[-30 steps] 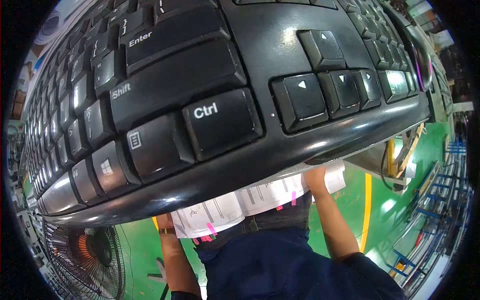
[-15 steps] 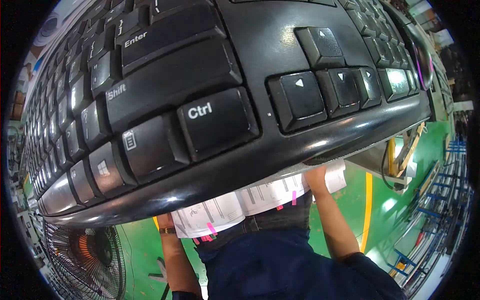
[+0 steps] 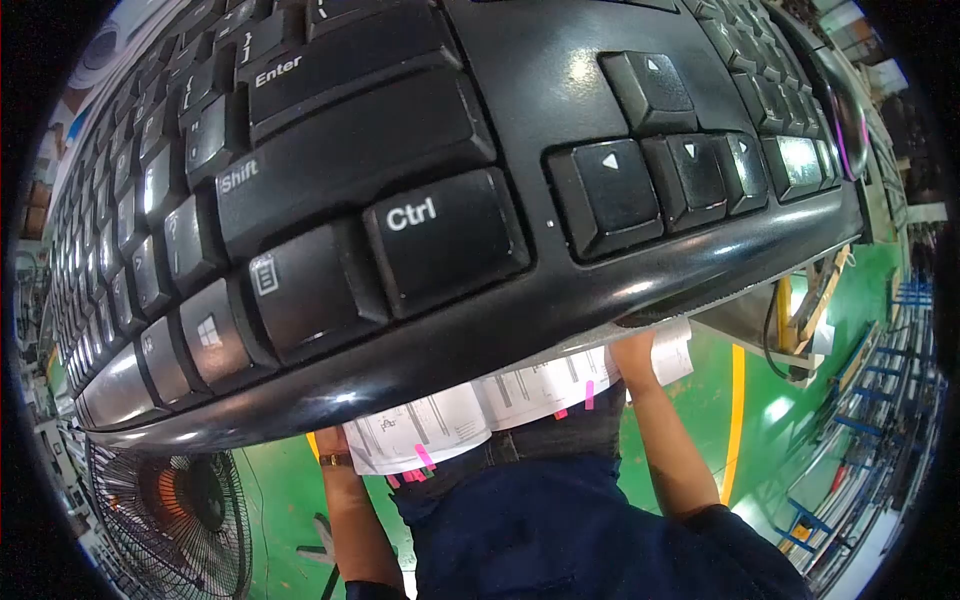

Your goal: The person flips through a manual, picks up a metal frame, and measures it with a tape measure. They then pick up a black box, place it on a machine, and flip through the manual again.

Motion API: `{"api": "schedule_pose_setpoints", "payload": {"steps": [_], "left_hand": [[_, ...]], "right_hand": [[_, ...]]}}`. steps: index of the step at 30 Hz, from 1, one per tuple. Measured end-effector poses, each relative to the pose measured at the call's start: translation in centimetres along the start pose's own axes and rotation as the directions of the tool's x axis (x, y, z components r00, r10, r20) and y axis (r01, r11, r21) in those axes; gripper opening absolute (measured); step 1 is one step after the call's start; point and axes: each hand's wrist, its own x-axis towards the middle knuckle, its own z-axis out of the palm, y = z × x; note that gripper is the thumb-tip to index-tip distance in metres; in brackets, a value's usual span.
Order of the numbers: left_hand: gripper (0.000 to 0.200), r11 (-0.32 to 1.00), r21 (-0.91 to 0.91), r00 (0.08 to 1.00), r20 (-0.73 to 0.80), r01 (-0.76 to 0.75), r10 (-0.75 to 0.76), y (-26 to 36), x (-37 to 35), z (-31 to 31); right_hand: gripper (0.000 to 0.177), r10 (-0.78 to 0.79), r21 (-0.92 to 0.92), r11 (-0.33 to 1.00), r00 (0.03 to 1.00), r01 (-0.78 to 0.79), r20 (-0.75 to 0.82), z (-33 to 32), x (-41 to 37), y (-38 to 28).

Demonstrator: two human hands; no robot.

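An open booklet of printed sheets (image 3: pixel 430 432) lies across my lap, with pink tabs (image 3: pixel 590 394) along its lower edge. My left hand (image 3: pixel 331 442) is at the booklet's left edge, and a band circles the wrist. Its fingers are mostly behind the paper, and it appears to hold that edge. Over the right-hand pages is my right hand (image 3: pixel 632 356). Its fingers disappear beneath the keyboard's front edge, so their grip is hidden. A black computer keyboard (image 3: pixel 350 195), very close to the camera, fills the upper view; neither hand visibly touches its keys.
A black mesh-guarded fan (image 3: pixel 175 520) stands at lower left. Long metal bars and blue racks (image 3: pixel 850 430) line the right side. Yellow tape (image 3: pixel 735 420) marks the green floor (image 3: pixel 690 400). A dark mouse-like object (image 3: pixel 840 100) with a purple glow sits beyond the keyboard.
The keyboard appears shifted very slightly right in view. Both hands and the booklet stay nearly in the same places.
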Motion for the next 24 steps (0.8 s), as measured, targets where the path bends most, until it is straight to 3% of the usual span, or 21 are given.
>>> {"api": "schedule_pose_setpoints", "payload": {"steps": [5, 8, 14, 19, 24], "left_hand": [[0.050, 0.999, -0.039, 1.000, 0.020, 0.002, -0.001, -0.4, 0.2, -0.3], [0.049, 0.996, 0.090, 1.000, -0.012, -0.026, 0.027, -0.2, 0.5, -1.4], [0.046, 0.998, -0.041, 0.999, 0.028, 0.039, -0.038, 1.3, -1.0, 3.6], [0.044, 0.998, 0.067, 0.996, -0.084, 0.020, -0.015, 1.8, -0.9, 2.4], [0.044, 0.999, 0.029, 0.999, -0.053, 0.013, -0.012, 2.9, -1.2, 3.7]], "right_hand": [[0.054, -0.044, -0.004, 0.999, 0.999, 0.043, -0.027, 0.2, 0.0, 0.2], [0.055, -0.051, -0.019, 0.999, 0.999, 0.051, -0.012, 0.3, 0.0, 0.4], [0.055, -0.081, -0.135, 0.988, 0.996, 0.077, -0.023, 0.5, 0.0, 0.6], [0.052, -0.187, -0.198, 0.966, 0.980, 0.169, -0.073, 0.1, 0.0, -1.6], [0.050, -0.055, -0.065, 0.997, 0.996, 0.051, -0.068, -0.8, 0.9, -2.5]]}}
